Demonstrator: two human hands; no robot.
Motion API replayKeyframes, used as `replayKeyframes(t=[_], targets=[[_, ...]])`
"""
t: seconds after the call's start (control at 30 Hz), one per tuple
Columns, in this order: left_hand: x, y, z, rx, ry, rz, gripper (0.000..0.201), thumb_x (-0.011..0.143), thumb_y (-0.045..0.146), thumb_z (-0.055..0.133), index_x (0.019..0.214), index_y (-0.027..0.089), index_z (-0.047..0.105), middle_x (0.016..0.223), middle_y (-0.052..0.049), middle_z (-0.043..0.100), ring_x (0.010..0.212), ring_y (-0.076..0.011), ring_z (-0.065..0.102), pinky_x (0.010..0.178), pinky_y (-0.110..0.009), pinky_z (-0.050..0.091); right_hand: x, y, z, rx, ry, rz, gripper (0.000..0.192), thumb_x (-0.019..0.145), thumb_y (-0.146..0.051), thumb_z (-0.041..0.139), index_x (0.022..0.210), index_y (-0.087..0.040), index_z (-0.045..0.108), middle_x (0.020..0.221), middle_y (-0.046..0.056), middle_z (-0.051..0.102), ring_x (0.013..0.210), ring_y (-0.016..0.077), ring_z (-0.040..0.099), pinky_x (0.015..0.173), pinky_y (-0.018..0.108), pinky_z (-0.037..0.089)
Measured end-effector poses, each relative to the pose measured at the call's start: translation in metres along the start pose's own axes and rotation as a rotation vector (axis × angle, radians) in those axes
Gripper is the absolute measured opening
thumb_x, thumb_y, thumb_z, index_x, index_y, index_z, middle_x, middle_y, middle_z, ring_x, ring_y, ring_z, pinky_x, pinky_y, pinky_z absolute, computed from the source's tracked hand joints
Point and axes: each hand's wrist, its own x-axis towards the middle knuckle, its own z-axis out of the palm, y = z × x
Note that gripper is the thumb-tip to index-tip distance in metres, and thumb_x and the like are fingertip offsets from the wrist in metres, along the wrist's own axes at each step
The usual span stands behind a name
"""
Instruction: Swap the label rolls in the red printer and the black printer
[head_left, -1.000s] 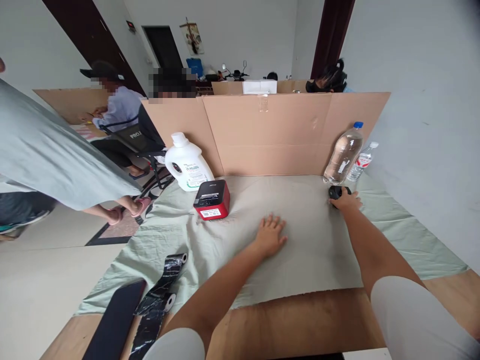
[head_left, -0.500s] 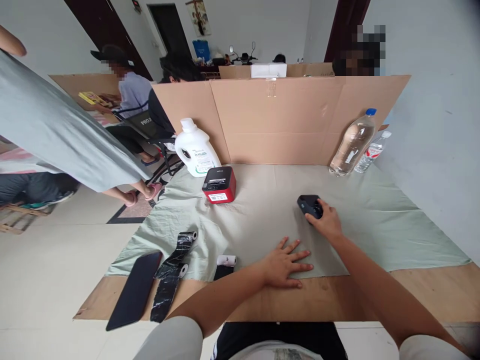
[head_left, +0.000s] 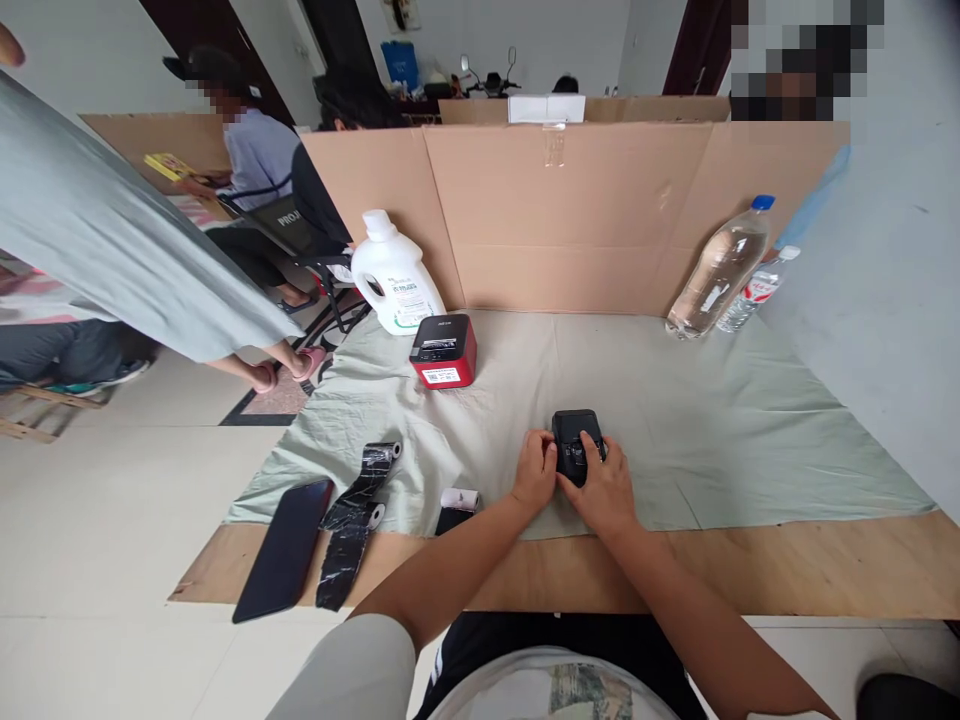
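Note:
A small black box-shaped device (head_left: 570, 430), which looks like a portable printer, lies on the cloth in front of me. My right hand (head_left: 602, 490) grips it from the right and near side, with fingers over its top and the thumb at its near edge. My left hand (head_left: 535, 468) presses against its left side, fingers curled together. Left of my hands rests a small white paper roll (head_left: 460, 498) with a black strip. Farther left are two more rolls, a far roll (head_left: 381, 455) and a near roll (head_left: 367, 517), with crinkled black strips trailing.
A dark phone or tablet (head_left: 283, 552) overhangs the front left edge. Behind stand a red-and-black box-shaped machine (head_left: 443, 352), a white detergent jug (head_left: 397, 275), a large bottle (head_left: 721, 268) and a small bottle (head_left: 757, 292). A cardboard panel (head_left: 562, 220) closes the back; people are beyond it and at left.
The black device has come nearer and left, turned in my right hand. My left hand has lifted off the cloth, where it lay flat, and closed in on the device's left side.

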Motion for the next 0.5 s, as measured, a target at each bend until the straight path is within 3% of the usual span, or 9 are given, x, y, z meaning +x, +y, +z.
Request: replayKeyframes(t=[0.3, 0.5], targets=[[0.002, -0.009, 0.006, -0.047, -0.077, -0.116, 0.028, 0.086, 0.015, 0.042, 0.112, 0.019, 0.051, 0.113, -0.010, 0.057, 0.106, -0.0204, 0.055, 0.093, -0.040, 0.046, -0.014, 0.006, -0.001, -0.011, 0.002, -0.124, 0.061, 0.083, -0.043, 0.060, 0.138, -0.019, 0.046, 0.135, 0.021, 0.038, 0.117, 0.0351, 0.045, 0.089, 0.055, 0.046], [0.022, -0.004, -0.002, -0.061, -0.170, -0.288, 0.039, 0.082, 0.010, 0.049, 0.120, 0.019, 0.055, 0.114, -0.008, 0.061, 0.096, -0.0166, 0.058, 0.091, -0.034, 0.047, -0.010, 0.008, -0.001, -0.014, -0.012, -0.145, 0.056, 0.082, -0.045, 0.062, 0.128, -0.015, 0.056, 0.124, 0.021, 0.046, 0.110, 0.0327, 0.046, 0.091, 0.052, 0.046]])
